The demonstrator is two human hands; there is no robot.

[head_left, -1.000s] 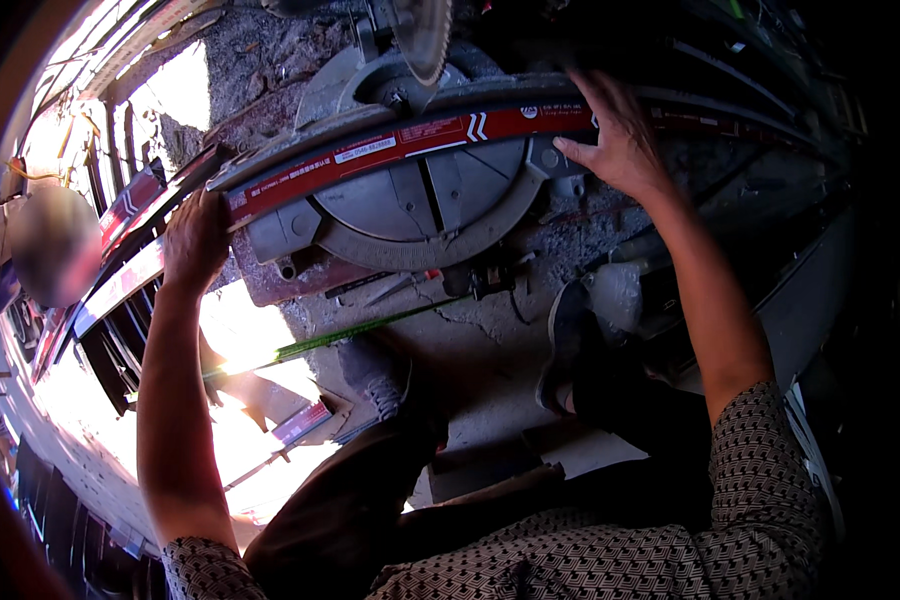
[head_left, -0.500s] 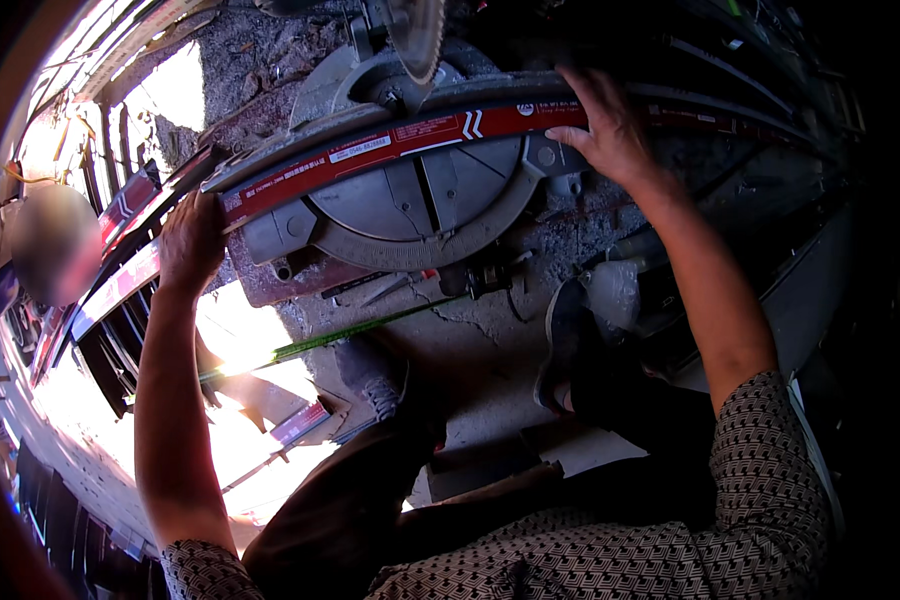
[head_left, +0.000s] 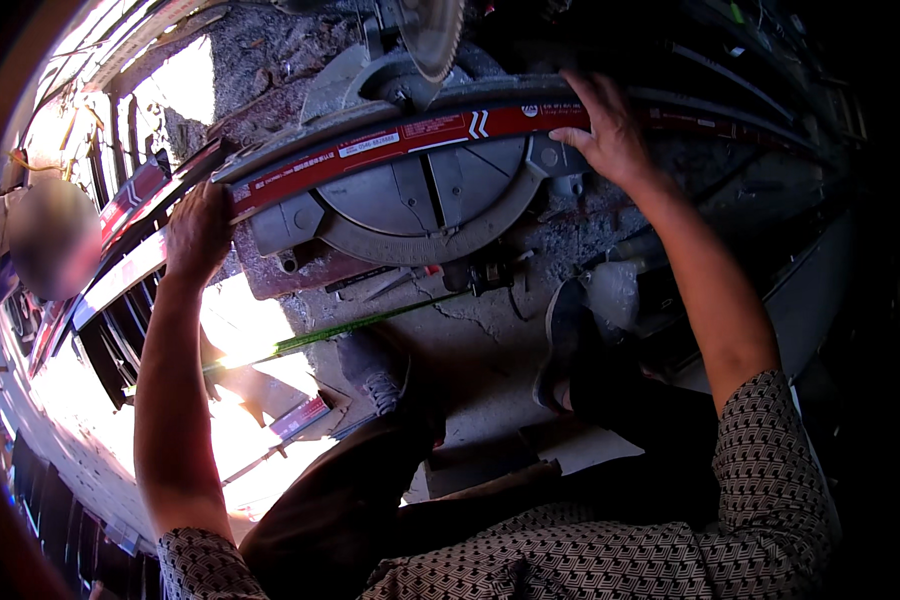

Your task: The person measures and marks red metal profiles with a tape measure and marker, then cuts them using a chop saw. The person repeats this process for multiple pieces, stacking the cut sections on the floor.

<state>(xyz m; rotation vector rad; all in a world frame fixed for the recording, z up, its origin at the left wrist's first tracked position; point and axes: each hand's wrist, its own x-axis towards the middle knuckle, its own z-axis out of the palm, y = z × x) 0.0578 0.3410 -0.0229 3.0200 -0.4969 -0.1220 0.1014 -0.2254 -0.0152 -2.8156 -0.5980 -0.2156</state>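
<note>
A long metal profile with a red printed label strip (head_left: 320, 168) lies across the round grey base (head_left: 380, 205) of a miter saw, along its fence (head_left: 510, 88). My left hand (head_left: 198, 232) is closed round the profile near its left end. Farther right, my right hand (head_left: 610, 140) grips the same profile, thumb on the near side and fingers over the far edge. Above the fence, between my hands, hangs the toothed saw blade (head_left: 432, 40), raised clear of the profile.
More profiles (head_left: 130, 205) lie at the left, where a person with a blurred head (head_left: 55, 240) is close by. Below the saw are a green strip (head_left: 370, 322) and a small dark tool (head_left: 490, 277). A clear plastic bag (head_left: 613, 293) rests near my foot.
The saw and profile sit slightly farther right in the picture, as the view has shifted a little. Both hands keep their hold on the profile.
</note>
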